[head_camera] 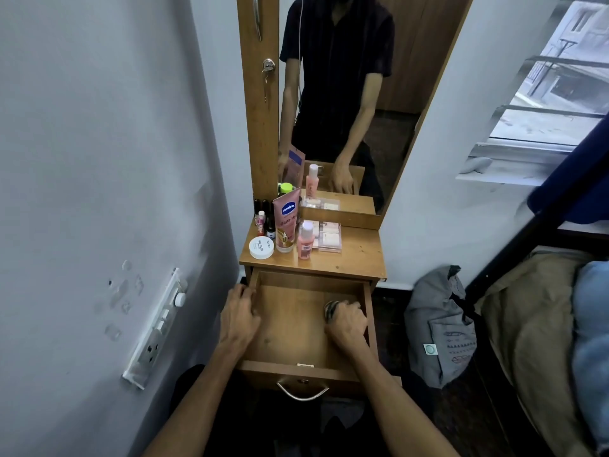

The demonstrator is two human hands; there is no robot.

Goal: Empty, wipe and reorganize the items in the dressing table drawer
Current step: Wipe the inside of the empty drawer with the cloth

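Drawer [296, 328] pulled out and emptied, wiping under way.

Below the tabletop [356, 258] it stands open; its items, among them a lotion tube [287, 222], a pink bottle [305, 240] and a white jar [261, 247], stand on that top. Right hand [346, 321] is curled tight round a dark cloth [330, 310] at the drawer's right side. Left hand [238, 316] rests with bent fingers on the left wall, seemingly steadying it. Hard strokes toward the back could jolt the table and, I judge, topple the upright bottles above, or slide the drawer in on the left fingers.
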